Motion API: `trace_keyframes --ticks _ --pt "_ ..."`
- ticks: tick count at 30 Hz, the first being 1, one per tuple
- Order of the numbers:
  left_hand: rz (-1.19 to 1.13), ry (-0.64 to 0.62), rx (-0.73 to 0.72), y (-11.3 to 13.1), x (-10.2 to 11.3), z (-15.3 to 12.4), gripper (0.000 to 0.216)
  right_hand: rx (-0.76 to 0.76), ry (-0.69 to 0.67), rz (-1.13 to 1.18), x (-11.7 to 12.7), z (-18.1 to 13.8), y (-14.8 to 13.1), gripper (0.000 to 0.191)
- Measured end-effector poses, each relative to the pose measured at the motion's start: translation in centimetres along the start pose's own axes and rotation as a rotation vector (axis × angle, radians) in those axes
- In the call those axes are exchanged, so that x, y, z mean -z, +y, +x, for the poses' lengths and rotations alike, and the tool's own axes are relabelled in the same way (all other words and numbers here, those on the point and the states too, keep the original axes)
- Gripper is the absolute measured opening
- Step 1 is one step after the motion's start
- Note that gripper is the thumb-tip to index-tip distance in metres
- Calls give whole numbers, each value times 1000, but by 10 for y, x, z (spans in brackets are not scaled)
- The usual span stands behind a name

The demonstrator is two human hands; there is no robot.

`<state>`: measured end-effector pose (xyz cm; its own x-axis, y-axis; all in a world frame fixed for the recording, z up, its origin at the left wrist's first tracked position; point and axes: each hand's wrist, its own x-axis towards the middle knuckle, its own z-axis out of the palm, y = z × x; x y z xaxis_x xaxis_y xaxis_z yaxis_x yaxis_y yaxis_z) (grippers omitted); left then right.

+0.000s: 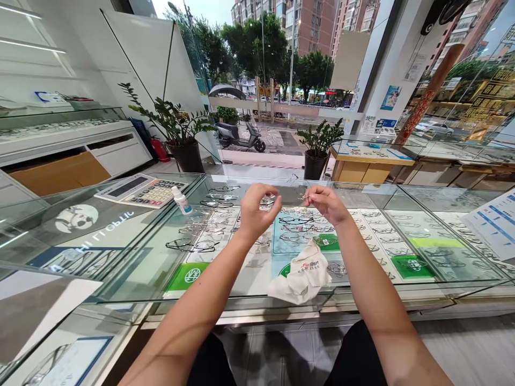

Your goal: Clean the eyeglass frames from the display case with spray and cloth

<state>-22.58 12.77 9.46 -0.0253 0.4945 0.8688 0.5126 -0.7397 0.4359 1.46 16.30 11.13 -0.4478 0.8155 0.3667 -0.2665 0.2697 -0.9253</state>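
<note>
My right hand [328, 203] is raised over the glass counter, its thumb and fingers pinched on a thin-framed pair of eyeglasses [306, 197]. Only slender bits of that frame show against the glass. Across from it, my left hand [257, 212] is curled, with a gap between thumb and forefinger and nothing visible in it. A cream cleaning cloth [301, 276] with printed lettering lies crumpled near the counter's front edge, below both hands. To the left stands a small white spray bottle [182, 201].
Inside the glass display counter [241, 287] lie rows of eyeglasses [193, 245] and green cards [412, 266]. A large-key calculator [139, 190] rests at the left. A printed sheet [494, 222] is at the right. Potted plants [316, 155] stand beyond, before the shop window.
</note>
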Motion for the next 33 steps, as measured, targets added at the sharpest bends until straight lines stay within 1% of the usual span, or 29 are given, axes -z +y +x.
trace_keyframes --ticks 1,3,4,5,9,12,16,18,19,21,23,25,27,29,31,33 --pt "20 -43 -40 -1 1 2 28 0 -27 -30 0 0 1 37" --pt "38 -144 -110 -4 2 4 57 -6 -87 -93 0 1 4 36" --pt "34 -184 -129 -6 1 4 66 -11 -114 -119 0 2 6 36" --pt "27 -207 -136 -7 1 4 70 -15 -136 -140 0 2 7 35" --pt "29 -204 -117 -15 -1 2 69 -15 -172 -173 1 2 8 33" --pt "44 -196 -137 -17 -1 2 70 -19 -174 -180 0 1 5 32" --pt "33 -197 -117 -17 0 2 63 -24 -160 -192 -3 1 5 35" --pt "38 -176 -91 -16 0 1 61 37 -69 -149 -4 2 7 35" --pt "47 -152 -83 -15 0 0 60 82 13 -115 -3 3 9 34" --pt "76 -75 -89 -15 0 -1 58 183 227 -84 0 6 14 36" --pt "116 23 -108 -13 2 3 57 276 430 -162 5 9 15 45" --pt "150 119 -141 -9 7 14 56 356 574 -297 10 15 10 60" --pt "171 191 -187 -1 15 34 56 419 634 -421 11 20 -7 69" --pt "189 231 -224 13 28 59 57 496 632 -551 5 24 -34 69" --pt "215 241 -216 32 41 84 57 606 590 -714 -9 24 -67 58" --pt "234 261 -192 53 52 102 56 720 551 -862 -29 18 -97 45"
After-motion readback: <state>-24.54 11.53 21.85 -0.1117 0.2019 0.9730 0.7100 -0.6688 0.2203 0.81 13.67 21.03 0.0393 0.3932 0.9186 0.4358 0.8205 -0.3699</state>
